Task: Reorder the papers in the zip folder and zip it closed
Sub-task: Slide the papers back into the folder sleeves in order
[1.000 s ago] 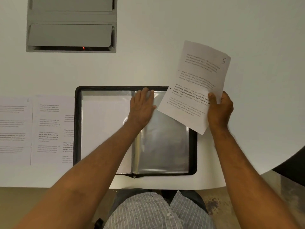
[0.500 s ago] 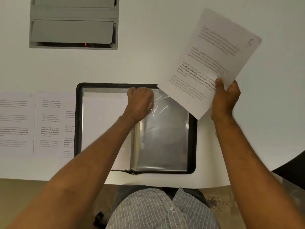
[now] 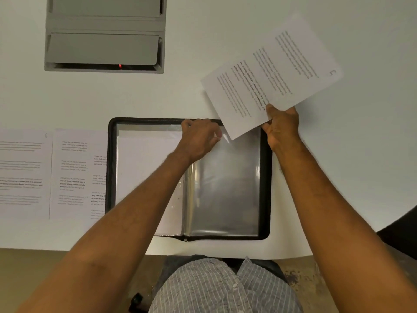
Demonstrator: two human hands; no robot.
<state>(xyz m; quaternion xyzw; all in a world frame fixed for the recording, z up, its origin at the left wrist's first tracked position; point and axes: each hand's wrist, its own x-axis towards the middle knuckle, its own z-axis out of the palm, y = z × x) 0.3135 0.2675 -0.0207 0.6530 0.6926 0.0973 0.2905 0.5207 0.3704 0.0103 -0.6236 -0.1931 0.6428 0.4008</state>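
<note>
While the right hand (image 3: 281, 126) pinched a printed sheet (image 3: 270, 75) by its near edge, thumb on the printed face and fingers curled behind, the sheet was held raised and tilted above the far right corner of the zip folder (image 3: 265, 177). A handwritten number showed near the sheet's far corner, too blurred to read with confidence. The left hand (image 3: 199, 138) was curled at the top edge of the right-hand clear sleeve (image 3: 225, 188), fingertips apparently pinching the plastic as if to part its opening; whether the sleeve was actually open could not be told. The folder lay flat and unzipped on the white table (image 3: 225, 41), close to the person, with a pale sheet visible in its left-hand sleeve. Two further printed pages (image 3: 47, 172) lay side by side on the table just left of the folder, one partly under its edge. As a judgement, the task stood partway: at least three sheets remained outside the sleeves, the held one seemingly next to be inserted, and zipping had not begun. A grey tray unit (image 3: 103, 35) sat at the far side of the table.
</note>
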